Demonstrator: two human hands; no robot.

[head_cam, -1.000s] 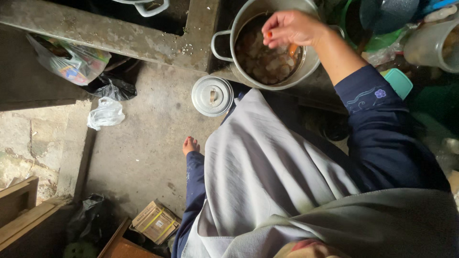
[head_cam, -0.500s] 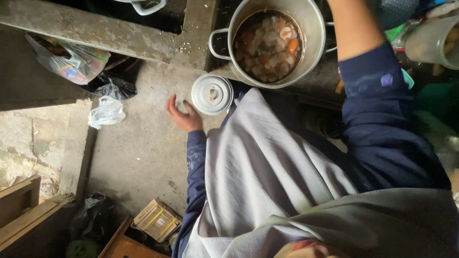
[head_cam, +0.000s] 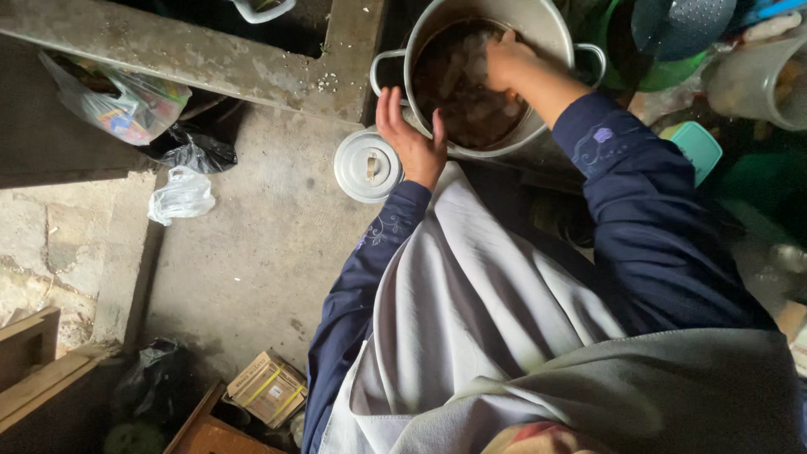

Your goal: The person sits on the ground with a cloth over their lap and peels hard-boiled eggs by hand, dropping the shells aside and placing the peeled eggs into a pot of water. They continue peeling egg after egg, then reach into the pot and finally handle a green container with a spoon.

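Bare grey concrete floor (head_cam: 252,252), stained and dimly lit, fills the centre. A rough concrete ledge (head_cam: 193,55) runs across the top from 10 to 12 o'clock. Beneath it, at 10 o'clock, lie a colourful plastic bag (head_cam: 118,105), a black bag (head_cam: 197,153) and a white bag (head_cam: 181,195). At 8 o'clock stand wooden boards (head_cam: 34,361); at 7 o'clock a small cardboard box (head_cam: 269,388) beside what may be another dark bag (head_cam: 151,387).
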